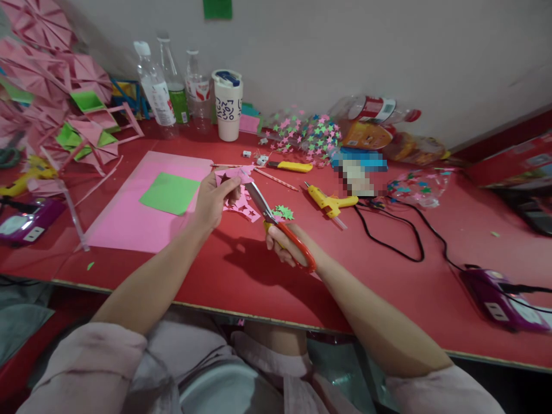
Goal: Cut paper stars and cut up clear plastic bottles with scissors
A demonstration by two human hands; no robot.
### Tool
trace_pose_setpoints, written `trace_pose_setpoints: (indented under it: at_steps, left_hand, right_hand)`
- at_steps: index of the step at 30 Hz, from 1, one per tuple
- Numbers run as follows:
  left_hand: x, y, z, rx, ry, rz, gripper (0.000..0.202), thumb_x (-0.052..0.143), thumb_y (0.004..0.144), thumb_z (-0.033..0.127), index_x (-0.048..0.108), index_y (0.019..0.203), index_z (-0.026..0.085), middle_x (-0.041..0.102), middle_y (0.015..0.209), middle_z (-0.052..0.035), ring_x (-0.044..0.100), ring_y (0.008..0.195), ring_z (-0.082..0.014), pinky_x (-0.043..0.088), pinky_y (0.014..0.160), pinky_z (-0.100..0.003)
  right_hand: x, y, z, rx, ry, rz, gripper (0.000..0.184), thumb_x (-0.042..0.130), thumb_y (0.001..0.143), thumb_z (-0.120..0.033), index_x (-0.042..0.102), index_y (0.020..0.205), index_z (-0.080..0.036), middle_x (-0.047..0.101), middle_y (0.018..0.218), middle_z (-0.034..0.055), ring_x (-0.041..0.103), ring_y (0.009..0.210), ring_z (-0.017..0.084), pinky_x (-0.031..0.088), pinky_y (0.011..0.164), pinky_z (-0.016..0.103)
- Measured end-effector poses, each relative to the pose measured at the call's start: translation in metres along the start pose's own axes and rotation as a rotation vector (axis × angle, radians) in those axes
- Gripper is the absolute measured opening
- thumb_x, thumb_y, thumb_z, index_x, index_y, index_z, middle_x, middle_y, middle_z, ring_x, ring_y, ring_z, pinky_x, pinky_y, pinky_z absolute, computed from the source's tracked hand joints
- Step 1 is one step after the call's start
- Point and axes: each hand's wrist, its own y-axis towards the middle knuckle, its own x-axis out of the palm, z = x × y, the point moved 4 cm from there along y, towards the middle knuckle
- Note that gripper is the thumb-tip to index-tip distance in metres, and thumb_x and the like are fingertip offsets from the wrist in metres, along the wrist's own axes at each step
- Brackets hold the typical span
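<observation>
While pinching the pink star-cut paper (244, 204) with left hand (213, 198) above the red table (241, 276), gripping red-handled scissors (280, 227) in curled right hand (280, 247), with blades against the paper's right edge, between both hands.

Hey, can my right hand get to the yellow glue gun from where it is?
Probably yes: the glue gun lies just beyond the right hand on bare table, with nothing between. But that hand is gripping the scissors, so it isn't free to grasp.
</observation>
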Motion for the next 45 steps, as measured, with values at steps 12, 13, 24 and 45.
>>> trace_pose_setpoints:
  at_steps: [12,13,24,45]
  left_hand:
    - [-0.015,0.011,0.010,-0.124,0.109,-0.133,0.013,0.065,0.064,0.019,0.053,0.059,0.018,0.050,0.042,0.0058,0.041,0.036,-0.0034,0.031,0.037,-0.017]
    - [-0.015,0.011,0.009,-0.124,0.111,-0.130,0.013,0.065,0.064,0.019,0.053,0.059,0.018,0.050,0.042,0.0059,0.040,0.036,-0.0034,0.031,0.037,-0.017]
    - [-0.007,0.006,0.003,-0.095,0.057,-0.073,0.013,0.063,0.068,0.020,0.052,0.061,0.018,0.050,0.044,0.0055,0.043,0.039,-0.0036,0.031,0.038,-0.016]
    - [0.000,0.002,-0.003,-0.088,-0.043,-0.058,0.012,0.064,0.070,0.022,0.053,0.068,0.018,0.051,0.046,0.0067,0.042,0.039,-0.0037,0.030,0.039,-0.017]
  right_hand:
    - [-0.004,0.003,0.004,0.053,-0.063,-0.007,0.050,0.049,0.081,-0.066,0.049,0.063,-0.019,0.037,0.033,-0.0091,0.036,0.028,0.006,0.038,0.037,0.021]
    - [-0.003,0.003,0.004,0.071,-0.058,-0.003,0.050,0.049,0.080,-0.066,0.048,0.063,-0.019,0.036,0.033,-0.0094,0.036,0.027,0.006,0.038,0.036,0.021]
    - [0.009,-0.003,-0.001,0.117,0.040,0.070,0.049,0.048,0.082,-0.065,0.045,0.061,-0.021,0.036,0.032,-0.0096,0.033,0.025,0.005,0.029,0.030,0.019]
    - [0.019,-0.007,-0.002,0.117,0.075,0.116,0.048,0.047,0.081,-0.066,0.043,0.063,-0.022,0.036,0.033,-0.0099,0.034,0.025,0.006,0.031,0.031,0.020]
